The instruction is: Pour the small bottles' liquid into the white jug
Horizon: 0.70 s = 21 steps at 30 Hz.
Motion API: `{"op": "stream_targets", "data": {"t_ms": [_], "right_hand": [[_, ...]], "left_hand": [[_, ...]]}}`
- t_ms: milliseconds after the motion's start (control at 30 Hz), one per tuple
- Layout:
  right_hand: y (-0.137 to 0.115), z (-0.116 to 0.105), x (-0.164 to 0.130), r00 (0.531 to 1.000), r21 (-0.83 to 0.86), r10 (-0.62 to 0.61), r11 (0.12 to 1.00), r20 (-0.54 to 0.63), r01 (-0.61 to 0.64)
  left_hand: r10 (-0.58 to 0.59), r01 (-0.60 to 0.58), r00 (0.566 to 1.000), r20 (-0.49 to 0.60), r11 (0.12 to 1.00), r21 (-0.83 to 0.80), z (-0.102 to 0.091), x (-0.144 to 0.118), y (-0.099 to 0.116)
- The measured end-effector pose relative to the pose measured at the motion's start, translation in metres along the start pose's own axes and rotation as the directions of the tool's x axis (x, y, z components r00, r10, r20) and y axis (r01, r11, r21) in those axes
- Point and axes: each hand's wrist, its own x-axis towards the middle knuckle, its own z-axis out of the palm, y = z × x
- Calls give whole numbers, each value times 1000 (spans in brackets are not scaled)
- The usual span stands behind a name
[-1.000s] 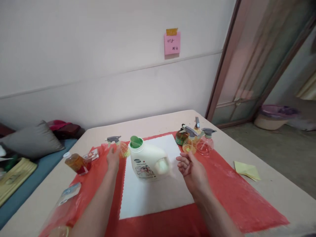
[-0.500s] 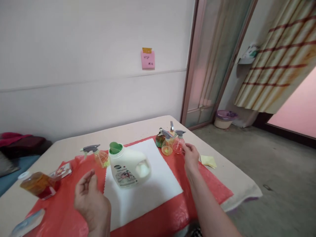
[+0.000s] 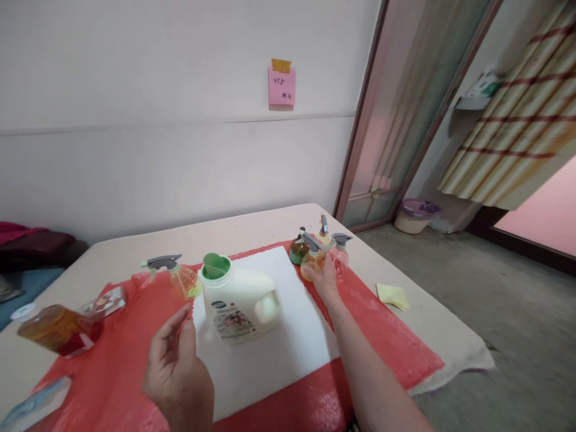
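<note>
Nearest, the left hand [image 3: 177,375] is seen raised above the red plastic sheet [image 3: 387,342], its fingers loosely apart and nothing held in it; it is close to the white detergent jug [image 3: 240,300] but not touching it. The jug stands upright on a white mat [image 3: 279,354] that is laid over the red sheet, and a green funnel [image 3: 215,265] is seated in its open neck. Just beside the jug, on its left, a small yellow spray bottle [image 3: 180,279] with a grey trigger is set.

Further out, the right hand [image 3: 324,281] is stretched to a tight cluster of small spray bottles [image 3: 321,252] near the far right edge of the sheet. Its fingers are laid against the orange bottle [image 3: 311,264] at the front of that group; whether they are closed around it cannot be told, since the fingertips are hidden behind the bottle. A risk is judged here: the bottles are packed so closely that one lifted at a slant could knock its neighbours over. The jug could also be tipped by a careless left hand, as its neck is uncapped.

At the left edge an amber bottle [image 3: 56,330] is lying on its side. Yellow paper [image 3: 393,296] is seen on the table [image 3: 252,225], and a pink note [image 3: 282,85] on the wall.
</note>
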Motion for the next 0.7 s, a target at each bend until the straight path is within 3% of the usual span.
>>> {"op": "stream_targets", "data": {"t_ms": [133,300,467,567,633,700], "right_hand": [[-4,4,-6,998,-111,-37,993,-57,30],[-12,3,-18,996,-109,-60,993,-67,52],[-47,-14,-23,989,-12,-106,994,-99,106],[-81,-29,-36,983,109,-178,979,37,173],[-102,-36,-54,960,216,-208,962,186,166],[-118,-37,-77,884,336,-215,939,415,71]], "left_hand": [[9,-10,999,40,999,40,-2,-3,-2],[46,-49,995,84,998,41,-5,-14,1],[199,-211,959,200,977,40,-10,-24,5],[226,-267,888,401,962,50,-15,-28,11],[150,-207,836,527,977,50,-18,-30,20],[55,-105,794,605,993,47,-20,-31,30]]}}
